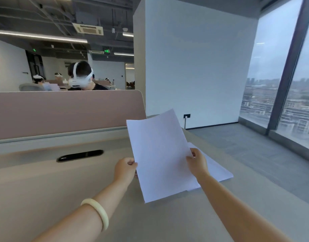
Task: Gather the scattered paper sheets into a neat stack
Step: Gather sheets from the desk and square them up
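desk (45,189), paper sheets (159,154), pink divider (63,112) behind

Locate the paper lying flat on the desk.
Head view: the flat paper lies on the desk right of centre, just beyond the right hand, partly hidden by the held sheets.

left hand (125,169) — pinches sheets (159,154) | right hand (196,164) — pinches sheets | arms outstretched
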{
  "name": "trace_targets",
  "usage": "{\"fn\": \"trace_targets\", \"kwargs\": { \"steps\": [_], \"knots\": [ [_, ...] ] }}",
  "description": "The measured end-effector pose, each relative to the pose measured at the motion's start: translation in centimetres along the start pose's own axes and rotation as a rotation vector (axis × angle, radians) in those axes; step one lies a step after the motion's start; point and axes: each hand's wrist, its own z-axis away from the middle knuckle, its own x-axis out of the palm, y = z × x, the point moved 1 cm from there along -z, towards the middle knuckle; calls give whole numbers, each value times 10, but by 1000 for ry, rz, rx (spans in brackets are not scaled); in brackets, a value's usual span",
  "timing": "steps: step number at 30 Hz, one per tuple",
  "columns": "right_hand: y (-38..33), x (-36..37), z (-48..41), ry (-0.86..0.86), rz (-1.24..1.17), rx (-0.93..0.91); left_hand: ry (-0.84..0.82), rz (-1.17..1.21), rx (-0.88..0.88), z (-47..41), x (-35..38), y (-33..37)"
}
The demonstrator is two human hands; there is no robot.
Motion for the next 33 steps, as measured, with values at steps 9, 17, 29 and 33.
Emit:
{"fn": "trace_targets", "kwargs": {
  "steps": [9,17,29,33],
  "knots": [
    [53,-72,-65,112,166,80,-193,90,-105,-30,111,5],
    [81,-81,-112,102,292,114,-177,-27,-138,-57,159,-5],
    [111,-60,-126,53,456,115,-215,-301,-58,-64,166,-24],
    [114,-59,-124,46,658,105,-215,-376,-48,-64,168,-26]
  ]
}}
